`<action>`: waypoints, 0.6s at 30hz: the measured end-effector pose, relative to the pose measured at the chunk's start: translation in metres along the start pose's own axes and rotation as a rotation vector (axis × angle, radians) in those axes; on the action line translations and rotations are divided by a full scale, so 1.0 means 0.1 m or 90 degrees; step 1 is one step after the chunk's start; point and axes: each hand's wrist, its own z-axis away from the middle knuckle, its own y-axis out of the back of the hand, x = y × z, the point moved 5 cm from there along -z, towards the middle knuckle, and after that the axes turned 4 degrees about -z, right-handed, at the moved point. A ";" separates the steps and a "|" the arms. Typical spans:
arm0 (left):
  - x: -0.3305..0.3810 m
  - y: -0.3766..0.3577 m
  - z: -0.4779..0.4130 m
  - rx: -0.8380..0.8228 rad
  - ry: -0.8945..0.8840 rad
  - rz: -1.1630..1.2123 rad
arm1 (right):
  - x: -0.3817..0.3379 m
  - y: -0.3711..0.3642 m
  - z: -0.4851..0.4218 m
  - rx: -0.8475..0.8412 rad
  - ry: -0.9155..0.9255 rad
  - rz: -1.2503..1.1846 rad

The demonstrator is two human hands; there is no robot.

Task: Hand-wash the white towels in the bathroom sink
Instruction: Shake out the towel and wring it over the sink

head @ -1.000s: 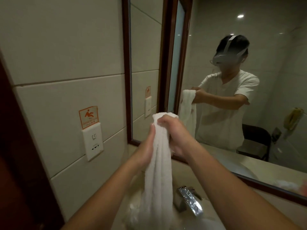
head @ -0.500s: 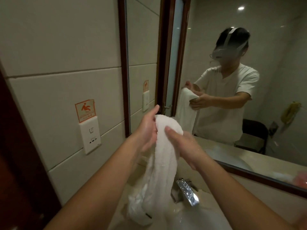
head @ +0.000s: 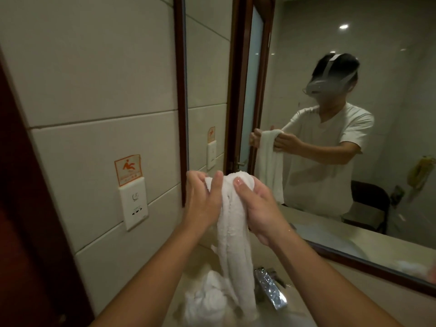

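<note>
left hand [head: 203, 199] is curling fingers and thumb round the top of the white towel [head: 233, 244] | right hand [head: 259, 208] is clamping the same bunched top from the opposite side | towel is hanging as a thick, nubby terry rope, its lower end heaping at the sink [head: 292, 320] back edge, just beside the glossy chrome faucet [head: 271, 291]

The beige table [head: 195, 263] runs along under the wooden frame of the mirror [head: 354, 261]. A chrome tap [head: 271, 290] stands on it, behind the sink [head: 278, 323]. Just left of the tap, the lower end of the white towel [head: 207, 300] lies bunched in a wet heap at the sink's edge.
</note>
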 end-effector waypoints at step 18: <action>1.02 -1.09 0.55 -0.241 0.031 0.230 | -0.01 0.86 0.64 0.248 -0.066 -0.007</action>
